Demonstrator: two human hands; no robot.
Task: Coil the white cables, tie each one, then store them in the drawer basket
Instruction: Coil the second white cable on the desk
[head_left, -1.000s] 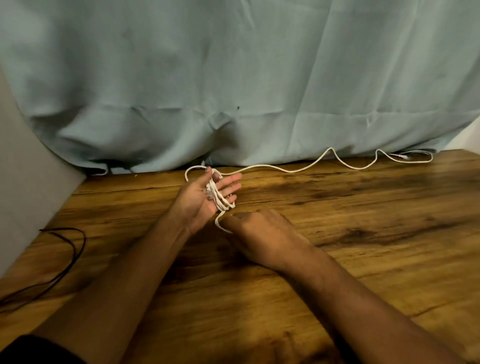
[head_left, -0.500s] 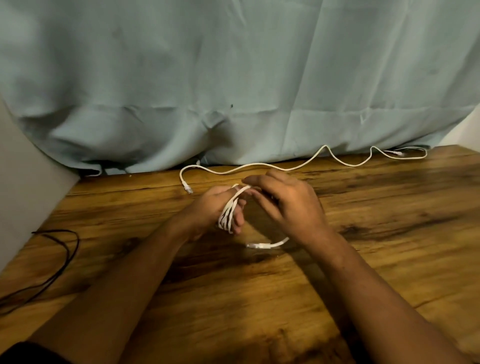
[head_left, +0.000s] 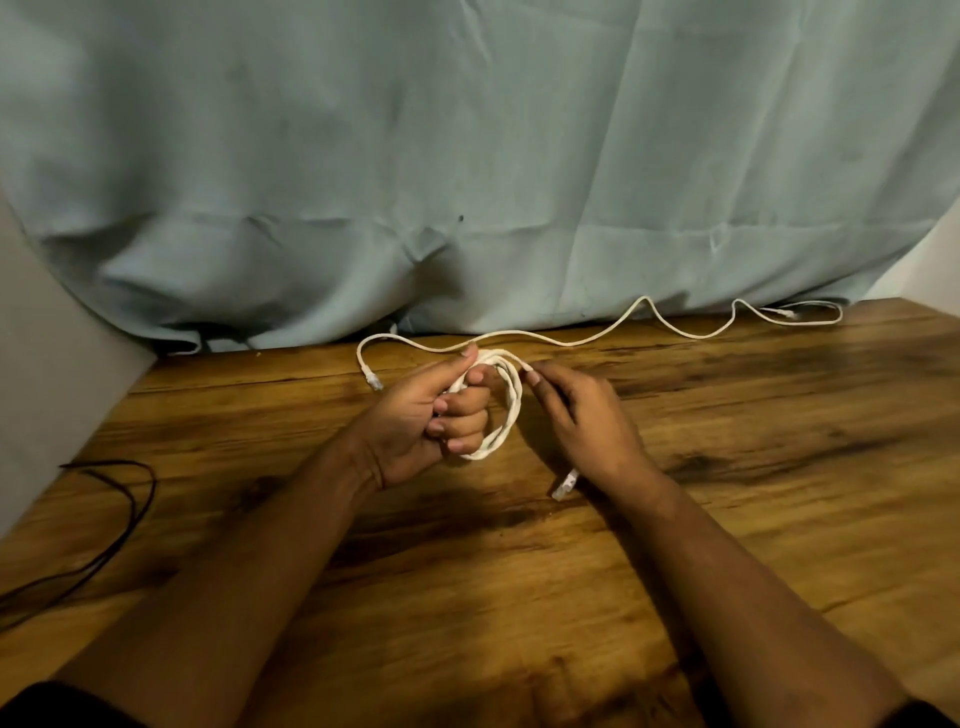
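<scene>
A white cable wound into a small coil (head_left: 506, 415) sits in my left hand (head_left: 431, 421), whose fingers curl through the loops with the thumb on top. My right hand (head_left: 582, 421) is just right of the coil and pinches the cable's loose tail near the coil's top. That tail runs under the right hand, and its plug end (head_left: 565, 484) sticks out below the wrist. A second white cable (head_left: 592, 340) lies uncoiled along the table's far edge, one plug (head_left: 373, 380) at the left. No drawer basket is in view.
The wooden table (head_left: 727, 467) fills the lower view. A pale blue-grey curtain (head_left: 467, 182) hangs behind it. A thin black cable (head_left: 119, 514) loops at the table's left edge beside a grey wall (head_left: 47, 364).
The coil has gone from loose strands on the left palm to a rounder loop held by curled fingers. My right hand carried the tail round the coil, and the plug end now hangs under its wrist.
</scene>
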